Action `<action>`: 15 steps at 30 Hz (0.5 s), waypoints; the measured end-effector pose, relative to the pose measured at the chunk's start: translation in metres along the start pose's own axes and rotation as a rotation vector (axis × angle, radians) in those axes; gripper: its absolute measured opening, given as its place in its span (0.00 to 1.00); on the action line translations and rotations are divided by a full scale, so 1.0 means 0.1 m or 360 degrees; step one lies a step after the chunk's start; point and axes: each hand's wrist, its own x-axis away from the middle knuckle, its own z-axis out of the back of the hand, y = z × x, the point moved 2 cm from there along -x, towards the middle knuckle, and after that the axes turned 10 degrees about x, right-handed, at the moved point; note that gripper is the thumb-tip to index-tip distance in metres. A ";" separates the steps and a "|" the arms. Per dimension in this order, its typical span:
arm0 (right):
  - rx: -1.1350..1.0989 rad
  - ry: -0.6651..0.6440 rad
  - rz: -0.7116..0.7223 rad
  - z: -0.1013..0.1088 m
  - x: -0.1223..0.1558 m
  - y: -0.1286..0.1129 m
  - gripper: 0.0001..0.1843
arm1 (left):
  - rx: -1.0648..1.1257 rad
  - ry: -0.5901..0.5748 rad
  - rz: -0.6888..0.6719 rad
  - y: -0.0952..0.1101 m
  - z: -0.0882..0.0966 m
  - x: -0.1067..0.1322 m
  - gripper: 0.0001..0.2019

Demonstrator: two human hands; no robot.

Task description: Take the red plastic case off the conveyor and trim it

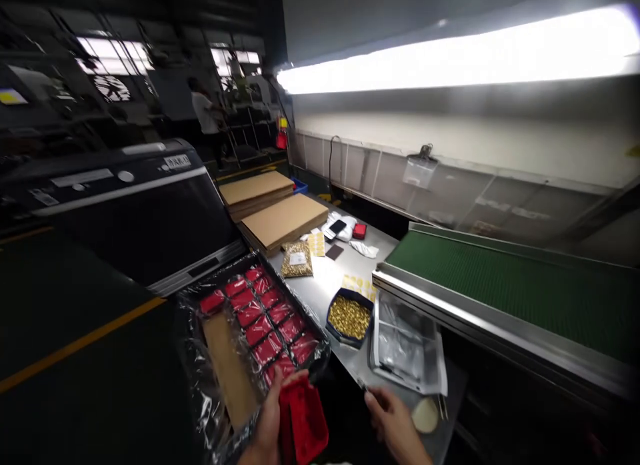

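Note:
My left hand (269, 422) is closed round a red tray-like case (303, 422) at the bottom of the view, thumb over its top edge. My right hand (395, 425) is beside it, fingers curled in a pinch on something small and thin I cannot make out. Just ahead of my left hand lies a plastic-lined cardboard box (227, 372) with rows of red cases (265, 318). A blue bowl of small gold pieces (349, 317) stands to its right, next to a stack of clear plastic bags (405, 345).
A green conveyor belt (500, 285) runs along the right. A dark machine (135, 212) stands at left. Flat cardboard stacks (280, 218), a bag of gold pieces (297, 260), a phone (336, 228) and yellow sticker sheets (357, 284) lie on the steel table. A person stands far back.

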 end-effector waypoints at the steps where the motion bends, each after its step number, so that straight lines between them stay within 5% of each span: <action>1: -0.0101 -0.0129 0.0029 0.01 0.04 -0.14 0.32 | 0.0067 -0.0008 0.0032 -0.03 -0.06 0.06 0.29; 4: -0.0226 -0.0322 0.0318 0.07 0.24 -0.76 0.23 | 0.0189 -0.0151 0.0106 0.02 -0.35 0.24 0.34; 8: 0.0199 -0.0408 0.0655 0.12 0.59 -1.38 0.15 | 0.0309 -0.0303 0.0184 0.04 -0.60 0.45 0.33; 15: 0.0387 -0.0453 0.0756 -0.02 0.75 -1.50 0.12 | 0.0318 -0.0408 0.0278 0.00 -0.61 0.65 0.37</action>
